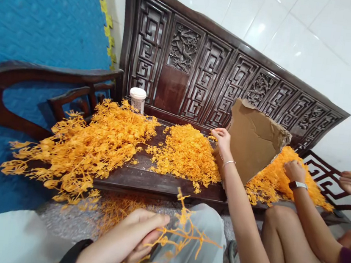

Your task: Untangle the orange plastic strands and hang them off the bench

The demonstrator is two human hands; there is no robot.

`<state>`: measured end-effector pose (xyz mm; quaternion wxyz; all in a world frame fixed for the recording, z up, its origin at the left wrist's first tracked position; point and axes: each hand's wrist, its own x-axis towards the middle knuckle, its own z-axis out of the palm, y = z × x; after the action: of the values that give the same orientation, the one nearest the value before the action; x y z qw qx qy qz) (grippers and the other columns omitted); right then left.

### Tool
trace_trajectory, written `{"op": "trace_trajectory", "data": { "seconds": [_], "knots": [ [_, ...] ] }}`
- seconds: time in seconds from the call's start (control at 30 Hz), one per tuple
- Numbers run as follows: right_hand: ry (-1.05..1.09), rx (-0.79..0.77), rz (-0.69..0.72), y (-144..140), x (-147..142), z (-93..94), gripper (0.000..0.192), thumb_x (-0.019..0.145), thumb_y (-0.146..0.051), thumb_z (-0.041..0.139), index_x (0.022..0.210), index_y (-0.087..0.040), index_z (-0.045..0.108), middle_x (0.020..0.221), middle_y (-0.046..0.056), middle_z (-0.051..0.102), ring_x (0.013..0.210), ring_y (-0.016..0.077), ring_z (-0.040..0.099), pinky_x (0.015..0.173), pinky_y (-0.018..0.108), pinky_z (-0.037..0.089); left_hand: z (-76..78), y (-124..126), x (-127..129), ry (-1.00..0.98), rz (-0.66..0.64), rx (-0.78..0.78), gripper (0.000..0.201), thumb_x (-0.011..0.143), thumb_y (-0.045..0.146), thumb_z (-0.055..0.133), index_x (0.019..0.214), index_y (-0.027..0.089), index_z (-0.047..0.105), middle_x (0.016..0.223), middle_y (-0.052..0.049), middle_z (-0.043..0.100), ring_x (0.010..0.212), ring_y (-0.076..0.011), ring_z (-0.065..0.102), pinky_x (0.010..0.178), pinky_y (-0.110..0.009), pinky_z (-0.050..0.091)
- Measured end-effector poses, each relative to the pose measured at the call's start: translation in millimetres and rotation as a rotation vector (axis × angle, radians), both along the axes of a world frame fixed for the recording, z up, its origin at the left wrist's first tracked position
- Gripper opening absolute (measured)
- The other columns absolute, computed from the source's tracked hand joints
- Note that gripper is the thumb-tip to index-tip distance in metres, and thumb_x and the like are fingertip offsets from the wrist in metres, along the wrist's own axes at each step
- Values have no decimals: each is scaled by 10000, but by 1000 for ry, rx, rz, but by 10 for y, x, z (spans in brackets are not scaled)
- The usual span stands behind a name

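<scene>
My left hand (137,237), with a black band at the wrist, is closed around a thin orange plastic branch (182,234) above my lap. Small pieces and spiky side stems stick out of the branch. My right hand (222,140), with a thin bracelet, reaches over the bench to the back of the middle pile of small orange plastic pieces (190,152). Its thumb and fingers are pinched together. A small orange bit shows just below the fingertips, but whether they grip it I cannot make out. On the left lies a larger heap of orange plastic branches (96,147).
A torn cardboard sheet (254,137) stands upright on the dark carved wooden bench (162,185), right of the middle pile. Beyond it, a co-worker's hand with a watch (295,171) touches another orange pile (265,185). A white lidded tub (137,99) stands behind the left heap.
</scene>
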<state>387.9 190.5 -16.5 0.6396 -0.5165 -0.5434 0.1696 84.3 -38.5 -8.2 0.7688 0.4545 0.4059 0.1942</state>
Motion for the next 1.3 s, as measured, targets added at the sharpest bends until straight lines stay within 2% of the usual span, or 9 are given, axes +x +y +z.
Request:
{"op": "trace_trajectory", "data": {
  "seconds": [0.13, 0.3, 0.43, 0.57, 0.63, 0.8, 1.03, 1.2, 1.3],
  "knots": [
    [-212, -145, 112, 165, -7, 42, 215, 575, -329, 639, 658, -135, 597, 659, 16, 608, 615, 101, 543, 634, 237, 433, -31, -23, -21, 17, 29, 9, 432, 636, 542, 461, 452, 195, 282, 379, 99, 208, 372, -54, 144, 433, -245, 109],
    [-434, -289, 22, 283, 30, -11, 200, 626, -337, 600, 672, -146, 639, 692, 35, 645, 633, 129, 564, 639, 252, 429, -55, -6, -61, 9, 64, 27, 421, 646, 533, 474, 470, 191, 303, 403, 96, 227, 379, -54, 164, 432, -237, 127],
    [-482, -339, -17, 307, 18, -2, 145, 632, -284, 603, 664, -151, 650, 702, 33, 654, 652, 137, 570, 658, 260, 423, -49, 81, -83, -40, 112, 60, 418, 695, 486, 469, 466, 185, 290, 408, 92, 217, 372, -51, 163, 420, -231, 129],
    [-490, -371, -83, 218, -29, 160, 123, 638, -223, 596, 684, -119, 644, 731, 68, 651, 667, 149, 567, 669, 283, 421, -16, 210, -101, -124, 148, 93, 410, 725, 438, 461, 461, 185, 275, 419, 90, 151, 370, -53, 114, 401, -235, 82],
    [-481, -308, -104, 98, -95, 290, 152, 662, -231, 574, 727, -109, 638, 773, 83, 646, 695, 148, 561, 687, 286, 418, 2, 274, -117, -166, 175, 99, 406, 740, 418, 448, 461, 186, 265, 423, 90, 133, 370, -53, 96, 393, -233, 73],
    [-463, -144, 214, -428, -423, 527, 243, 692, -351, 556, 777, -133, 624, 757, 47, 625, 662, 119, 537, 635, 248, 418, 29, 426, -182, -254, 266, 88, 390, 769, 375, 431, 470, 183, 269, 437, 88, 117, 364, -51, 89, 372, -217, 81],
    [-504, -239, 469, -1196, -846, 452, 273, 746, -405, 513, 815, -162, 618, 803, 26, 623, 740, 126, 548, 688, 250, 422, 84, 607, -234, -327, 311, 61, 398, 791, 308, 409, 450, 177, 253, 424, 87, 94, 340, -45, 90, 347, -199, 102],
    [-570, -361, 675, -1369, -981, 306, 340, 781, -420, 471, 1018, -199, 571, 1046, 36, 586, 935, 147, 536, 805, 280, 412, 83, 645, -212, -342, 272, 65, 410, 789, 308, 415, 443, 178, 237, 412, 89, 89, 332, -43, 90, 340, -192, 126],
    [-562, -365, 685, -1349, -1049, 241, 361, 803, -443, 413, 992, -185, 580, 1002, 35, 601, 899, 140, 551, 805, 281, 416, 53, 629, -195, -316, 195, 75, 416, 778, 318, 434, 444, 181, 227, 410, 92, 95, 328, -39, 102, 342, -189, 131]
  ]
}}
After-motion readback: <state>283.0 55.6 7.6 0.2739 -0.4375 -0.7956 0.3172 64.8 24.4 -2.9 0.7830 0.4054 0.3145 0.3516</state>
